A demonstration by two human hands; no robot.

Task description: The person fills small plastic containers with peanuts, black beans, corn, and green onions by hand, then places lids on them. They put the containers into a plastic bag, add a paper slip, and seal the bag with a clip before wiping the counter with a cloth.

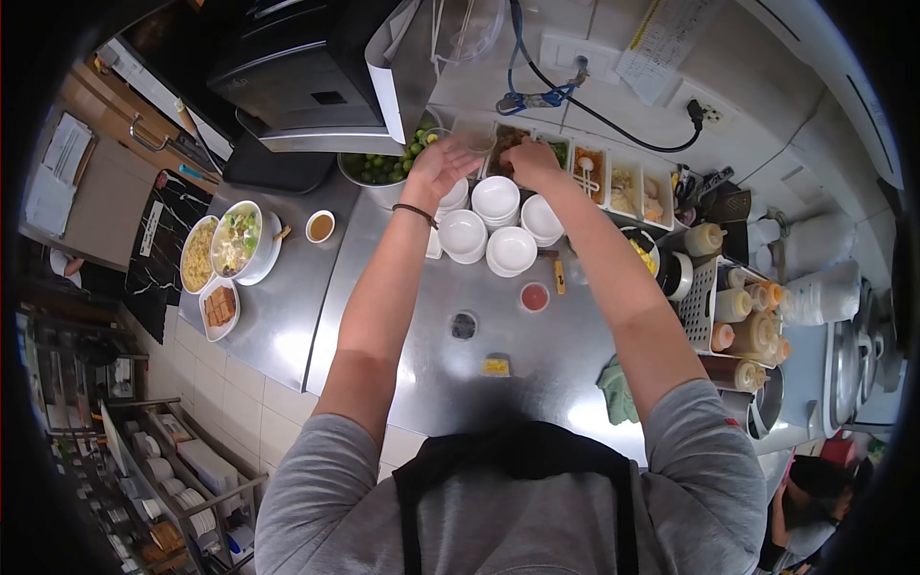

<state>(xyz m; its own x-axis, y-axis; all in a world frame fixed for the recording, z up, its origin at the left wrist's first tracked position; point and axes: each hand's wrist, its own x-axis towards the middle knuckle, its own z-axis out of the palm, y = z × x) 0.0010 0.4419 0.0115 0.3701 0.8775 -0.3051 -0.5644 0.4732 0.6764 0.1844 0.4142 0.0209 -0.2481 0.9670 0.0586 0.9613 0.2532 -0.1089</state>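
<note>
Both my arms reach to the back of the steel counter (431, 335). My left hand (444, 168) is open, palm up with fingers apart, beside a metal bowl of green limes (379, 169). My right hand (533, 163) is over the row of food containers, its fingertips down at one with brown contents (506, 140); what they hold is hidden. Stacks of small white bowls (496, 199) stand just below my hands. A container with orange contents and a white spoon (588, 168) is to the right of my right hand.
A salad bowl (237, 240), a noodle bowl (199, 255) and a sauce cup (321, 226) stand on the left. Sauce bottles (733, 305) fill a white basket (698, 297) at right. A green cloth (618, 391) lies on the counter. Another person (800, 517) is at lower right.
</note>
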